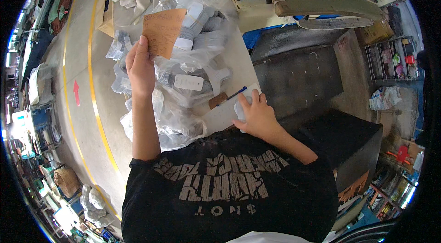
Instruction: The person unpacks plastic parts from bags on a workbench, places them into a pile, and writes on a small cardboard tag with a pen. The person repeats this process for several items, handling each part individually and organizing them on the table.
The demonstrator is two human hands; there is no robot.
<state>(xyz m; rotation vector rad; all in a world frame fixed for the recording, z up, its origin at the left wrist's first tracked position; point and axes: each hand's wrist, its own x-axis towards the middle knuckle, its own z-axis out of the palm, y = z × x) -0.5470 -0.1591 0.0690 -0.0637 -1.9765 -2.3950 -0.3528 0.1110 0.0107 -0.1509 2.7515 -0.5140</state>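
My shirt at six o'clock, left fingers pinch a card at eleven, seemingly for checking; right fingers, grip unclear, next need firming on a piece near three.

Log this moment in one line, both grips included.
left grip: holds orange paper | right grip: on pale piece, closure unclear | nearby: blue pen, brown piece, clear plastic bags

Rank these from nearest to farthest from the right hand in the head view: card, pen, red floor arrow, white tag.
1. Pen: just left of the right hand, slightly higher in view.
2. White tag: farther left, on the plastic.
3. Card: upper left, in the left hand.
4. Red floor arrow: far left, beyond the left hand.
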